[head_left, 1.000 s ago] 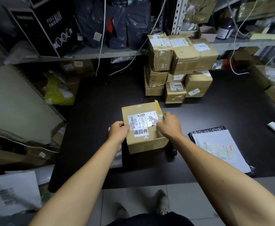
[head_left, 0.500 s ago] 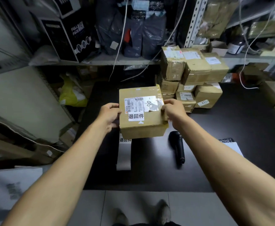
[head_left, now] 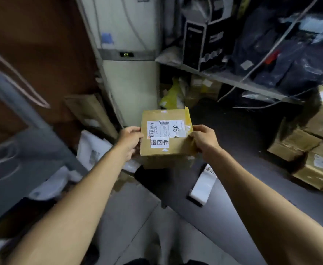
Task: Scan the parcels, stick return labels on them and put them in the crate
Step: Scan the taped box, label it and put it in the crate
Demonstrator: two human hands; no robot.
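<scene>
A brown cardboard parcel [head_left: 176,148] hangs in the air past the left corner of the black table [head_left: 243,150]. It carries a white shipping label and a white return label [head_left: 159,142] with black characters. My left hand [head_left: 130,138] grips its left edge and my right hand [head_left: 204,139] grips its right edge. A strip of white labels [head_left: 203,186] lies on the table near the front edge. A stack of taped brown parcels [head_left: 313,150] stands at the right of the table. No crate is clearly in view.
A grey bin wall [head_left: 19,150] stands at the left, with white mail bags [head_left: 91,148] beside it. Flat cardboard [head_left: 91,113] leans on a cream cabinet [head_left: 132,88]. A shelf [head_left: 233,81] holds dark bags and a black box. Grey floor [head_left: 137,217] lies below.
Both hands lifted the parcel off the table and carried it to the left. The view swung left, so the parcel stack now sits at the right edge and the scanner is out of sight.
</scene>
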